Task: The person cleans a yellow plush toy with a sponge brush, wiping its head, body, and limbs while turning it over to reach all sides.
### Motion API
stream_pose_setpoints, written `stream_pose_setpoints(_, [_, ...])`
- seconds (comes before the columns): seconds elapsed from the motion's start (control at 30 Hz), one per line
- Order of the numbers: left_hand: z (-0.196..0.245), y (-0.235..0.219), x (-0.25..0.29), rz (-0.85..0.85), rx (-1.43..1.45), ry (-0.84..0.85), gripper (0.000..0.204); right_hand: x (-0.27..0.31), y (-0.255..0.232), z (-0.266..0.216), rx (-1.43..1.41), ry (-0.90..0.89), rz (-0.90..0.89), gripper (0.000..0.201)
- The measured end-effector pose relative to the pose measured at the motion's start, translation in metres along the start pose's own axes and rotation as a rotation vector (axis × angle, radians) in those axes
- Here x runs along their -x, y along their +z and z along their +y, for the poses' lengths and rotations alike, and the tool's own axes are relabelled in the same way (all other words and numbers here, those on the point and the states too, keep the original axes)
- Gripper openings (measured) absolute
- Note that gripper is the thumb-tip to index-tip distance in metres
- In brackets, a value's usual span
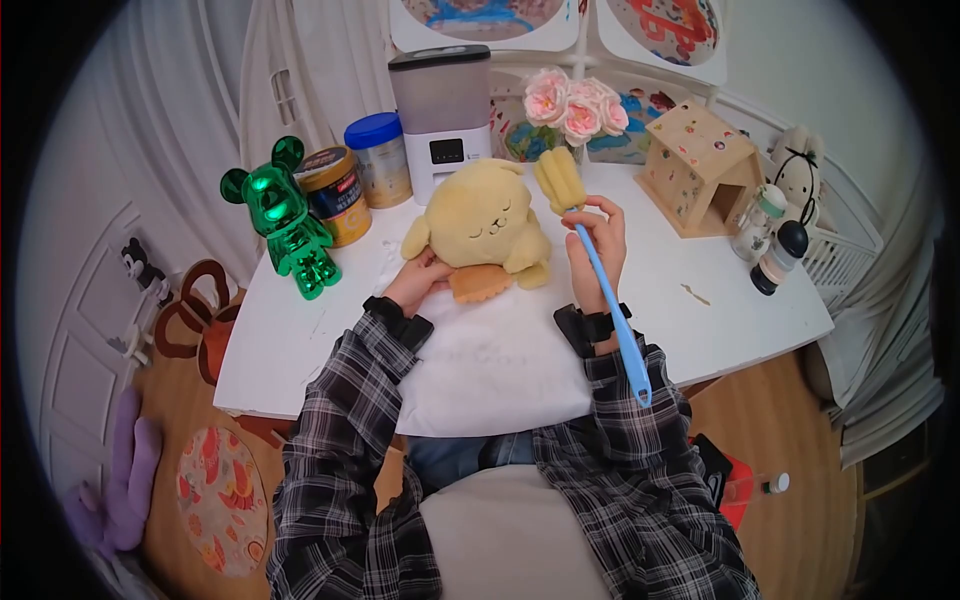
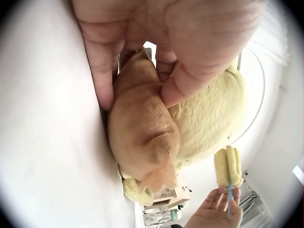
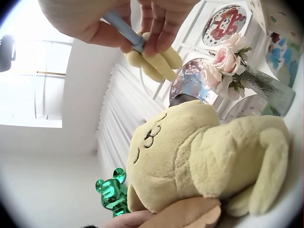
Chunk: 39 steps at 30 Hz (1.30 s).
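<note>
A yellow plush dog with a stitched sleepy face lies tilted on the white table. Against its lower side is a soft brown piece with a scalloped edge. My left hand pinches this piece, thumb on one side and fingers on the other. My right hand is raised to the right of the plush, gripping a sponge bottle brush near its head. The brush's yellow sponge head points up, and its long blue handle slants down past the right wrist.
A shiny green bear figure, two cans and a grey-lidded dispenser stand behind and left. Pink roses, a wooden house and bottles stand to the right. A white cloth hangs over the front edge.
</note>
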<state>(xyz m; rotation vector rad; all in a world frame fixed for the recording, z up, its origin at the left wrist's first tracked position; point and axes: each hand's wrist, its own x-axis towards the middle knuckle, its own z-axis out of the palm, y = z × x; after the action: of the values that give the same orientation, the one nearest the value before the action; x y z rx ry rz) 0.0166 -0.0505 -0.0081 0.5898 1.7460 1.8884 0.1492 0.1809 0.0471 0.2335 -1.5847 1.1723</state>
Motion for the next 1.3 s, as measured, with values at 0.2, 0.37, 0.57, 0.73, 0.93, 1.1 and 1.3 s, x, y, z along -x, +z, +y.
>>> stream_pose_setpoints(0.2, [-0.002,-0.002,-0.002,0.005,0.009,-0.001,0.048,0.003,-0.007,0.013,-0.033,0.151,-0.174,0.021])
stream_pose_setpoints(0.37, [0.0,0.0,-0.001,0.002,0.01,-0.008,0.042,0.002,-0.006,0.008,-0.2,0.279,0.014,0.021])
stream_pose_setpoints(0.57, [-0.003,-0.004,-0.003,-0.008,0.016,0.0,0.046,0.001,0.003,0.005,0.026,0.047,-0.192,0.021])
stream_pose_setpoints(0.73, [-0.004,-0.004,-0.004,0.005,0.008,-0.019,0.043,0.002,-0.012,0.019,-0.146,0.317,-0.16,0.02])
stream_pose_setpoints(0.93, [0.001,0.0,0.0,0.006,0.025,-0.008,0.041,0.001,0.009,-0.004,-0.08,0.014,-0.077,0.011])
stream_pose_setpoints(1.1, [0.002,0.001,0.0,0.002,0.042,0.012,0.04,0.003,0.003,0.003,-0.011,0.13,-0.293,0.011])
stream_pose_setpoints(1.3, [0.002,0.001,0.001,-0.008,0.024,0.008,0.04,0.004,-0.005,0.007,-0.067,0.053,-0.123,0.01])
